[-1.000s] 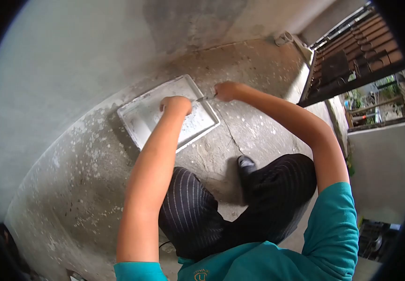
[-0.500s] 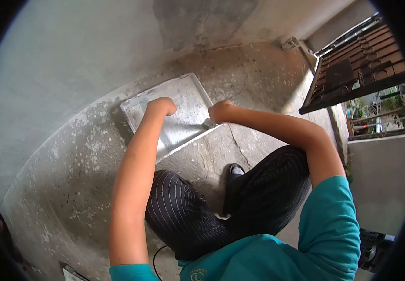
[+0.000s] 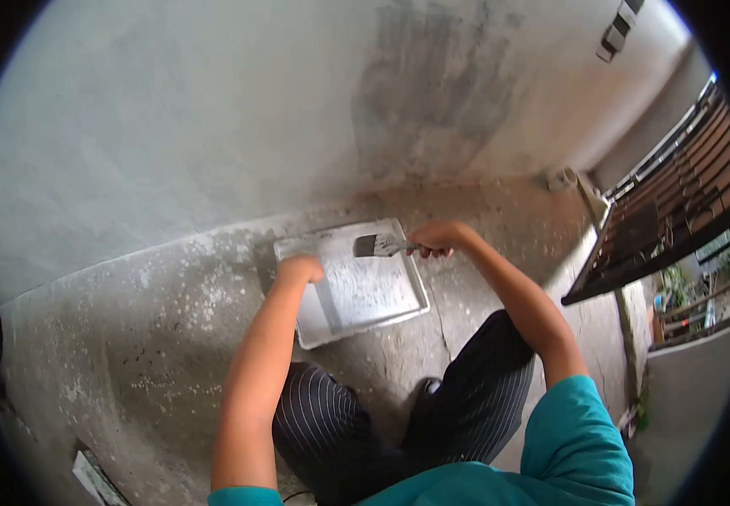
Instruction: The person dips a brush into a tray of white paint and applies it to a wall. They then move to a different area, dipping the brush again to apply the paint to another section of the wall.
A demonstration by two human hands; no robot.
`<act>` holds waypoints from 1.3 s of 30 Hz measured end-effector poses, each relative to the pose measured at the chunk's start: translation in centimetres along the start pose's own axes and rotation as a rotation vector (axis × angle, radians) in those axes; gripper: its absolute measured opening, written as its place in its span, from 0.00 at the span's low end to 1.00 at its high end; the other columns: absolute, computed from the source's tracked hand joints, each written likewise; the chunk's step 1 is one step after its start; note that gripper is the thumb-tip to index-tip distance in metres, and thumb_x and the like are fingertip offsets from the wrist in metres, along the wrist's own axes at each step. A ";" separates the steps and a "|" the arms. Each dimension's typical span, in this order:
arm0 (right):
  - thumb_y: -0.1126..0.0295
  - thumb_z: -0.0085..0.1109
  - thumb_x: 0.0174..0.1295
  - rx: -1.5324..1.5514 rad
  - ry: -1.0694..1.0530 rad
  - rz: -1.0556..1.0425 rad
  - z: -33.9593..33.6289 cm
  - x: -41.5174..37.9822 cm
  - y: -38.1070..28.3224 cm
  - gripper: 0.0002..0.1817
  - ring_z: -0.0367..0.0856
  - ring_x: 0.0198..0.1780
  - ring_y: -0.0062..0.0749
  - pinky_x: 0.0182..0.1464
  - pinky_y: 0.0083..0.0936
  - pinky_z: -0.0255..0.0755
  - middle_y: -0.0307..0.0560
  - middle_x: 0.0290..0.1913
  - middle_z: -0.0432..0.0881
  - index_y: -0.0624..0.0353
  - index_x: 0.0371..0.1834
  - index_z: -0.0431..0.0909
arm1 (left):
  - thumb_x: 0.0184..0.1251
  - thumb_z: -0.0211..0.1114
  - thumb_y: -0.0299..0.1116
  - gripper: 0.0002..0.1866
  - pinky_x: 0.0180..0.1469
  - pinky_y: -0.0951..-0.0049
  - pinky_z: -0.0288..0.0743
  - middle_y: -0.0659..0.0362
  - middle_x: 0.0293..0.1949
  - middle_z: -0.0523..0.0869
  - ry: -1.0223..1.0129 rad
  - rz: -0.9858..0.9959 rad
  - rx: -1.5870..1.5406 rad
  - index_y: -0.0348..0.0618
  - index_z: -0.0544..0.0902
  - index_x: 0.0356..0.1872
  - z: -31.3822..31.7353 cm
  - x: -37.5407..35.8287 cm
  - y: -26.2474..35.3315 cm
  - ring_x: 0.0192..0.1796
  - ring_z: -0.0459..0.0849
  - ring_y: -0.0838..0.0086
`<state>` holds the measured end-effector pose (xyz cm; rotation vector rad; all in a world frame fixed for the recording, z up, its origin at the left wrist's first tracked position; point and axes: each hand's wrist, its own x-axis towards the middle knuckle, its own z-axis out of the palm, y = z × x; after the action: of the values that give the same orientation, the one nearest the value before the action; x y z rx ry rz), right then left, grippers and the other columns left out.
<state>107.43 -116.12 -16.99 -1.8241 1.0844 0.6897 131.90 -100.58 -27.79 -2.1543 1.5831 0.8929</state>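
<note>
A shallow metal tray [image 3: 365, 324] lies on the concrete floor close to the wall. My right hand [image 3: 436, 239] grips the handle of a paintbrush [image 3: 375, 245], whose wide bristles point left over the tray's upper part. Over the tray's left side is my left hand [image 3: 301, 270], its fingers curled; whether it holds anything is hidden.
The grey wall [image 3: 213, 110] rises behind the tray, with a darker patch [image 3: 432, 93]. A white cup [image 3: 561, 179] stands at its foot. On the right is a brown metal gate [image 3: 660, 228]. A flat object [image 3: 99, 481] lies at the lower left.
The view has tilted up toward the wall. My right hand has lifted and turned, bringing the brush level over the tray. My left hand stays over the tray's left side.
</note>
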 end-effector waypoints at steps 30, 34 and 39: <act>0.62 0.37 0.68 1.416 -0.292 -0.092 0.9 9.7 -8.2 0.09 0.49 0.15 0.15 0.13 0.14 0.40 0.29 0.17 0.55 0.52 0.34 0.65 | 0.64 0.48 0.49 0.24 0.59 0.63 0.65 0.53 0.57 0.74 -0.157 -0.124 -0.110 0.46 0.75 0.54 0.5 -1.8 -2.1 0.58 0.72 0.59; 0.73 0.35 0.64 1.379 -0.273 -0.165 -0.6 10.5 -9.4 0.08 0.51 0.14 0.14 0.12 0.13 0.42 0.30 0.16 0.56 0.55 0.29 0.65 | 0.63 0.49 0.49 0.23 0.58 0.63 0.66 0.54 0.56 0.75 -0.085 -0.049 -0.094 0.46 0.76 0.53 0.8 -1.7 -1.8 0.58 0.73 0.60; 0.73 0.35 0.62 1.486 -0.126 -0.575 -7.2 -1.9 -13.8 0.03 0.51 0.15 0.14 0.13 0.13 0.43 0.33 0.20 0.59 0.56 0.33 0.62 | 0.62 0.49 0.49 0.23 0.58 0.63 0.66 0.54 0.56 0.75 -0.040 -0.059 -0.146 0.48 0.76 0.53 1.5 -1.5 -3.3 0.57 0.73 0.61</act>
<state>118.98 -118.50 -6.63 -0.6560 0.5711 -0.3512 134.26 -97.45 -28.27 -2.2531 1.4690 1.0554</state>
